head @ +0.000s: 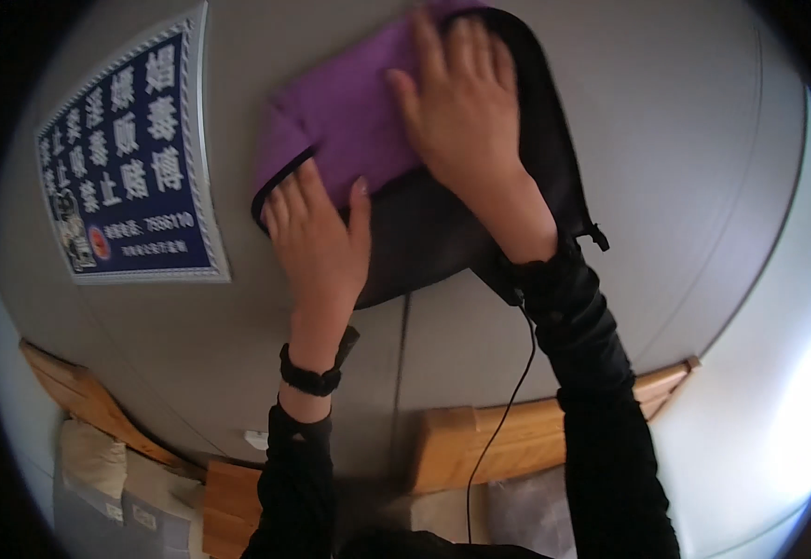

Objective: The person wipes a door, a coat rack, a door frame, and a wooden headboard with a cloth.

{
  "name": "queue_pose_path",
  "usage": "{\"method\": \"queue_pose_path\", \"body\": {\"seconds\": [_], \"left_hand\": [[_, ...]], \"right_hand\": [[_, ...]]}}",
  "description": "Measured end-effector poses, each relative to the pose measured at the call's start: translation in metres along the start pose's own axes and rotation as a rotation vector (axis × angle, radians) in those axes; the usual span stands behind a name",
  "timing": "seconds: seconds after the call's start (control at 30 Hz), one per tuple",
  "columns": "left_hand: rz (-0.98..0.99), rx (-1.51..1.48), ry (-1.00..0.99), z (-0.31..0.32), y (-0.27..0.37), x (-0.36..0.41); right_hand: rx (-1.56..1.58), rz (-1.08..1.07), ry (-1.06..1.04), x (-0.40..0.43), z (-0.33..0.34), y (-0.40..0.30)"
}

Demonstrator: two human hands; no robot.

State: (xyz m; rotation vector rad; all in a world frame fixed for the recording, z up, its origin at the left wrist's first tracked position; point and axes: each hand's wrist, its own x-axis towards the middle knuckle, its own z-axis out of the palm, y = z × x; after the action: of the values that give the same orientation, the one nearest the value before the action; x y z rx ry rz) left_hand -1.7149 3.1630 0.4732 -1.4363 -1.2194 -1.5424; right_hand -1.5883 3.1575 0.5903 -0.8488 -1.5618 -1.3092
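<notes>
A purple fabric piece with black edging (349, 119) and a black lower part (412, 237) is in front of a grey wall, high in the view. My left hand (318, 237) touches its left end, with the fingertips at the black edging and the thumb apart. I cannot tell whether those fingertips are tucked under the edging. My right hand (471, 105) rests flat across the purple and black upper right part, fingers spread and a little blurred. A short black tab (597, 237) sticks out at the right edge.
A blue poster with white writing (126, 154) is on the grey wall (657, 140) at left. A thin black cable (513, 398) hangs beside my right arm. Below are wooden headboards (489, 440), a wooden cabinet (230, 496), pillows (94, 454) and a white wall box (256, 439).
</notes>
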Motion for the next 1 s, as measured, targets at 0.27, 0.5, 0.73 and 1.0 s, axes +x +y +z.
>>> {"method": "queue_pose_path", "body": {"seconds": [0.27,0.5,0.73,1.0], "left_hand": [[0.12,0.172,0.017,-0.02,-0.026,0.102],[0.308,0.181,0.031,-0.008,-0.037,0.244],[0.417,0.19,0.116,0.003,-0.009,0.317],[0.443,0.203,0.085,0.025,0.073,0.339]], "right_hand": [[0.056,-0.22,0.284,0.066,0.044,0.015],[-0.021,-0.107,0.404,0.151,0.049,0.062],[-0.045,0.059,0.361,0.197,0.035,0.101],[-0.057,0.167,0.264,0.179,0.0,0.192]]}}
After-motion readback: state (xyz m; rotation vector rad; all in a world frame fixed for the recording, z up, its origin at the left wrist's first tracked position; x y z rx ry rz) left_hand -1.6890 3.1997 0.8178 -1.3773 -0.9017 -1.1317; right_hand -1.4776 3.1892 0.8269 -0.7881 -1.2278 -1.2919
